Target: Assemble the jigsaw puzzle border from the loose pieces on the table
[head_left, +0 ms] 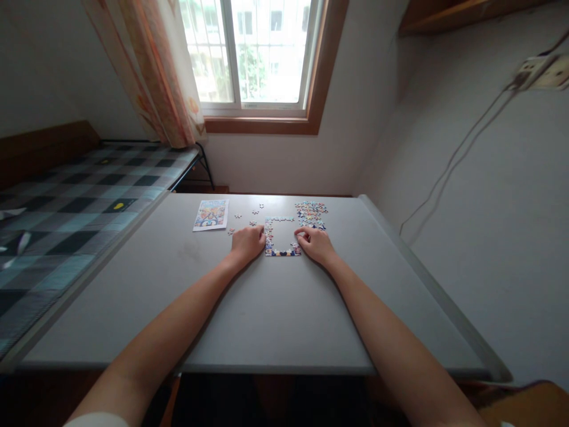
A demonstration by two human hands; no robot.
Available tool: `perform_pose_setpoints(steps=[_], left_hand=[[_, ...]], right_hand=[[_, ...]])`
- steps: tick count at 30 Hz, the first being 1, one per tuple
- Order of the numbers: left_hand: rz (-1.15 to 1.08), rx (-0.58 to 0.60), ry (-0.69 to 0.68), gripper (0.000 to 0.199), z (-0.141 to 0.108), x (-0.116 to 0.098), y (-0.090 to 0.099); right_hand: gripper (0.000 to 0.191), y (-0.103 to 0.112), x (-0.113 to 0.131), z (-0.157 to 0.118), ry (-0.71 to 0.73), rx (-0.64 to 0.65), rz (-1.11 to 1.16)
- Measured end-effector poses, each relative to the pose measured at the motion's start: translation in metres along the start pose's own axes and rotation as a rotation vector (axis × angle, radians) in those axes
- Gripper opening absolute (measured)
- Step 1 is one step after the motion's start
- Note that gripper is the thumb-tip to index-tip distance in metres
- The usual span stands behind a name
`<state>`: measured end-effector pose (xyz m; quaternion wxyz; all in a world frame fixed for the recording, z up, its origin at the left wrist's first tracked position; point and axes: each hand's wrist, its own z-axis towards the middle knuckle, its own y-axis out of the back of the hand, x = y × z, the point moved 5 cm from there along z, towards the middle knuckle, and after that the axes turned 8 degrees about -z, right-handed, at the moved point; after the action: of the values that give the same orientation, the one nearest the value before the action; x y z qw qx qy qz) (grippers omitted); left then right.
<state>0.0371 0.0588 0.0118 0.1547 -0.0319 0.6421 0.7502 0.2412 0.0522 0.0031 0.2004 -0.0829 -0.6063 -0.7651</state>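
A partly joined jigsaw puzzle lies on the grey table, its border forming a rough square around a bare middle. At its left edge rests my left hand, fingers curled in and touching or nearly touching the border. My right hand is at the right side, thumb and forefinger drawn together over the edge; whatever they may hold is too small to see. Just beyond that hand spreads a heap of loose puzzle pieces. Several single pieces, one a puzzle piece left of the square, are scattered near my left hand.
A printed picture sheet lies at the table's far left. The grey table ends near a window wall. A bed with a checked cover stands left; a cable hangs down the right wall.
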Motion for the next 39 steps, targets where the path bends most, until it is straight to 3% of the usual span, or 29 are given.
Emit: perform_pose_setpoints(steps=[29, 39], left_hand=[[-0.028, 0.005, 0.021, 0.037, -0.0014, -0.0011, 0.0019], [-0.051, -0.027, 0.106, 0.036, -0.0014, 0.0024, 0.005]], right_hand=[[0.023, 0.0006, 0.0001, -0.0002, 0.003, 0.006, -0.011], [0.023, 0.0014, 0.0006, -0.0002, 0.0, 0.013, -0.013]])
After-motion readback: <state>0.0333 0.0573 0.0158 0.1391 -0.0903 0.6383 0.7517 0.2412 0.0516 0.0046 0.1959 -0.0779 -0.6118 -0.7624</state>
